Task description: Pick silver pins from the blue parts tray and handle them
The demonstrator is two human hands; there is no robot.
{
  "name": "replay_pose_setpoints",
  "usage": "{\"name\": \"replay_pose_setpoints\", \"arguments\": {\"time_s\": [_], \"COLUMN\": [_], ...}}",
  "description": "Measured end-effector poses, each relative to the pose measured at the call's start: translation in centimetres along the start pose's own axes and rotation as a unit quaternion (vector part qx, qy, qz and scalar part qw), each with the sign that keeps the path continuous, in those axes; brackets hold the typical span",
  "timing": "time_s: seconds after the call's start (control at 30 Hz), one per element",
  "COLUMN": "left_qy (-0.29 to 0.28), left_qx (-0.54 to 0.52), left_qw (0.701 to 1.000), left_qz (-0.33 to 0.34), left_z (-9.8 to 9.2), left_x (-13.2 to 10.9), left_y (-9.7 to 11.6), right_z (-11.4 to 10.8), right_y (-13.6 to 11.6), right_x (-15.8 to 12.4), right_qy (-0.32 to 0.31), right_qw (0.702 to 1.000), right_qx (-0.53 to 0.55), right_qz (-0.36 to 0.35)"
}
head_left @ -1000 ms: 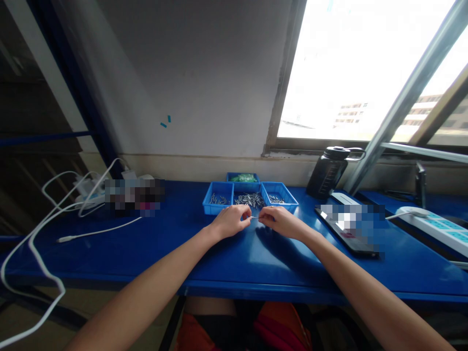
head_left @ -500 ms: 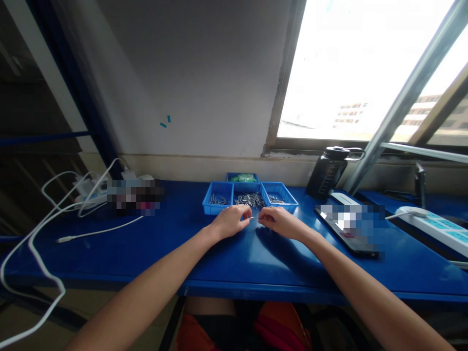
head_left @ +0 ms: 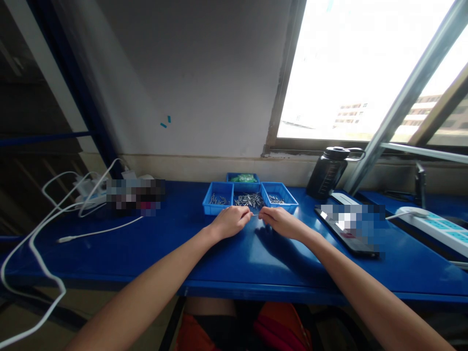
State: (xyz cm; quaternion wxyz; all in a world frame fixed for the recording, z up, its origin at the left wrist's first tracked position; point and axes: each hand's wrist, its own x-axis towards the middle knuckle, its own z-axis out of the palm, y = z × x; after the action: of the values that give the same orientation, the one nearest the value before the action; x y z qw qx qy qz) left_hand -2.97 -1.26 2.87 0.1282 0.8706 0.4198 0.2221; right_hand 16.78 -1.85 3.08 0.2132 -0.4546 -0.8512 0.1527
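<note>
My left hand and my right hand meet above the desk, just in front of the blue bins. Both are closed in a pinch at opposite ends of one thin metal pin, whose pale middle shows in the gap between the fingertips. Behind them, loose metal pins are heaped in the middle bin. Smaller piles lie in the left blue bin and the right blue bin. Exactly what kind of part these are is too small to tell.
A rear blue bin holds a green packet. On the blue desk, a black bottle and a dark tablet-like device stand and lie to the right, near a power strip. White cables trail at left.
Both hands have shifted very slightly, with the fingers rolled a little further over the pin's ends. The bins and everything around them stay where they were.
</note>
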Motion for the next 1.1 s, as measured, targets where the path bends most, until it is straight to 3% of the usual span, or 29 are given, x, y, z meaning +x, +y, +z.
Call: {"name": "replay_pose_setpoints", "arguments": {"time_s": [0.57,1.1], "left_qy": [-0.009,-0.003], "left_qx": [0.005,0.005], "left_qw": [1.0,1.0], "left_qz": [-0.011,0.021], "left_z": [-0.2,0.2], "left_x": [-0.1,0.2], "left_y": [0.3,-0.8], "right_z": [0.1,0.2], "right_y": [0.1,0.0], "right_x": [0.0,-0.1], "right_qy": [-0.001,0.006], "right_qw": [1.0,1.0], "right_qx": [-0.004,-0.022], "right_qz": [-0.007,-0.021]}}
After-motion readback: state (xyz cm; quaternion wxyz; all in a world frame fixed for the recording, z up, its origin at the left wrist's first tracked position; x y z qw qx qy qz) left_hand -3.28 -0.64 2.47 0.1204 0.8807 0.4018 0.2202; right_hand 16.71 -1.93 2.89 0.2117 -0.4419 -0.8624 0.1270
